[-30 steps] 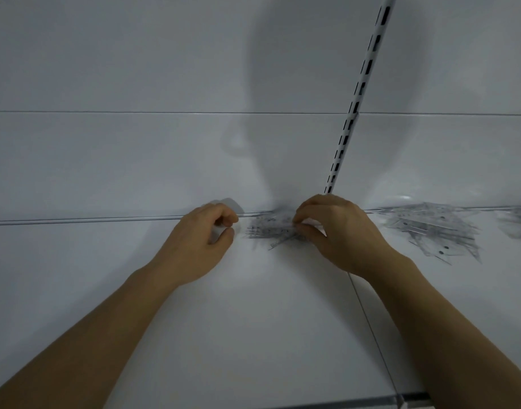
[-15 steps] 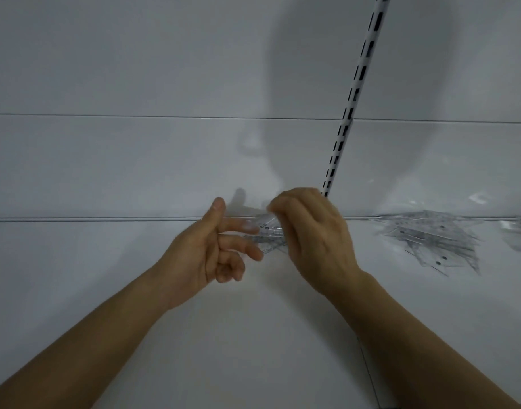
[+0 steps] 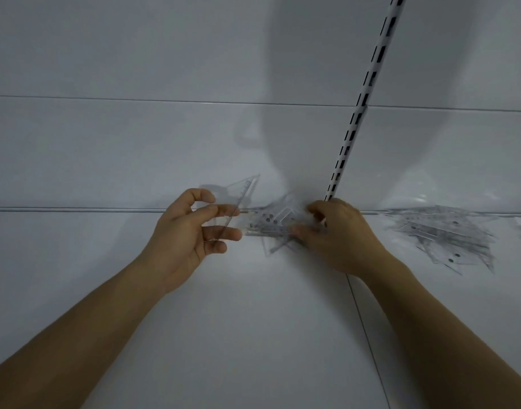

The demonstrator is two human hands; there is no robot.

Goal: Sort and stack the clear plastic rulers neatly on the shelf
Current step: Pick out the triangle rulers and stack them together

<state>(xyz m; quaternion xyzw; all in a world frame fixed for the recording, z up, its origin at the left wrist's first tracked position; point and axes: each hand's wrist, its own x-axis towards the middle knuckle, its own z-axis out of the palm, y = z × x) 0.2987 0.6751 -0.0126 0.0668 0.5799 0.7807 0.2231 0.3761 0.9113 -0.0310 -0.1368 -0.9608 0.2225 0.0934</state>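
Holding one clear plastic triangle ruler, left hand fingers pinch it; right hand grips the jumbled clear ruler pile beside it. I'd align edges first.

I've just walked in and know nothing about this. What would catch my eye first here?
Two bare hands meet mid-shelf: the left hand holds up a clear plastic triangular ruler, while the right hand rests its grip on a small jumbled pile of clear plastic rulers. A larger heap of clear rulers lies right, and a white slotted metal upright climbs the back wall.
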